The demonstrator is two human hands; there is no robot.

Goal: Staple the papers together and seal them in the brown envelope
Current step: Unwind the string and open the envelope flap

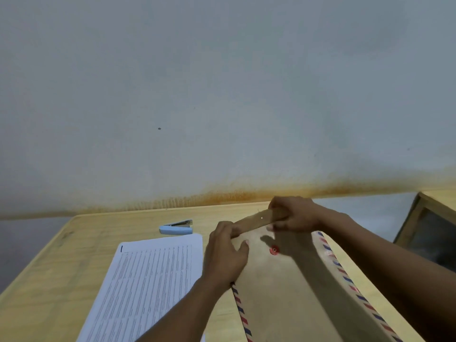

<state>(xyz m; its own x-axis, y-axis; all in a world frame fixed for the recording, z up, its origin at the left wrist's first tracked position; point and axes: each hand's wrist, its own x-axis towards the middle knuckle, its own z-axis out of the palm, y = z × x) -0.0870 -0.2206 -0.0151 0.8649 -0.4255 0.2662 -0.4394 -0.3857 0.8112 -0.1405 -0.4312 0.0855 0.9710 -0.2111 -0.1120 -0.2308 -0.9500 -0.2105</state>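
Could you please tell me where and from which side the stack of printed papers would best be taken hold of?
Probably the right long edge of the stack of printed papers, approached from the right. It lies flat on the wooden table, so fingers must slide under an edge; that edge has bare table beside it, while the blue stapler crowds the far edge.

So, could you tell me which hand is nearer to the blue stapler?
Left. The left hand grips the envelope just right of the stapler; the right hand holds the flap farther right.
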